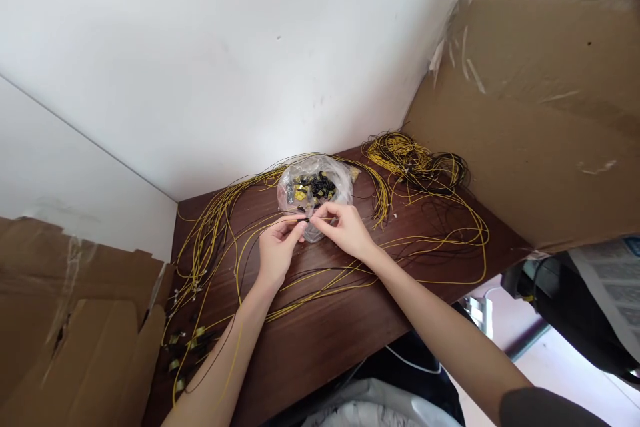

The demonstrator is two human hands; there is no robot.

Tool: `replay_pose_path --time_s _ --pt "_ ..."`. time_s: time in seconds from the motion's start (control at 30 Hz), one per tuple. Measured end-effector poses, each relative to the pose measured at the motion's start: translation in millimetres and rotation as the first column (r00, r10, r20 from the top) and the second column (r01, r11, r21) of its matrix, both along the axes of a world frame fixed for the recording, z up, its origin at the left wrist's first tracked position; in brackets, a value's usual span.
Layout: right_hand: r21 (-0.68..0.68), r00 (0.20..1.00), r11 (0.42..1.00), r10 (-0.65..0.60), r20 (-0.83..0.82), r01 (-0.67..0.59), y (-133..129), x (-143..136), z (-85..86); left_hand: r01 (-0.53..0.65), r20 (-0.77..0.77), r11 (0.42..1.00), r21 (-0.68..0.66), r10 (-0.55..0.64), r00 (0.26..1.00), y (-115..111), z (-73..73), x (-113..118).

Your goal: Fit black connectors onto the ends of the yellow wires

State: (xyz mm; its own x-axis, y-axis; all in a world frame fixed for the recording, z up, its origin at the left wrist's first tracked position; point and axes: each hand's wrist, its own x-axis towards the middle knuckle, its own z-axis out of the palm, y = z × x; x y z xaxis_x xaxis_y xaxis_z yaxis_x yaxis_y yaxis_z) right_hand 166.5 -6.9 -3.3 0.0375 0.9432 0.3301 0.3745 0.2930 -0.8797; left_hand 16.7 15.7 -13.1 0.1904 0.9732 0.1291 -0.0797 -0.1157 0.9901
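At frame centre, the left hand (277,250) and right hand (343,229) each pinched one thin wire (320,218) between closed fingertips, just in front of one clear plastic bag (313,190) of black and yellow parts. Two cardboard panels flanked the table (330,327). No writing was legible.

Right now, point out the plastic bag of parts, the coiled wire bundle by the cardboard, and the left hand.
plastic bag (336,177): head view, on its clear upper wall.
coiled wire bundle (407,157): head view, on the yellow loops.
left hand (275,250): head view, on the back of the hand.
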Motion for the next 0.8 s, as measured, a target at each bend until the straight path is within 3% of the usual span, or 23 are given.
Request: replay_pose_path --time_s 0.17,0.37,0.8 --pt "0.013 0.997 1.000 0.002 0.077 -0.003 -1.7 -2.4 1.1 0.021 -0.034 1.000 -0.015 -0.022 0.999 0.5 1.4 -0.4" --pt "0.029 1.000 1.000 -0.003 0.018 0.003 -0.8 2.1 4.1 0.011 0.003 0.998 -0.064 -0.010 1.000 0.6 2.4 0.8" --pt "0.068 0.998 0.997 0.028 0.062 -0.032 -1.8 1.3 4.8 0.033 0.038 0.996 -0.082 -0.030 0.999 -0.1 4.4 1.0"
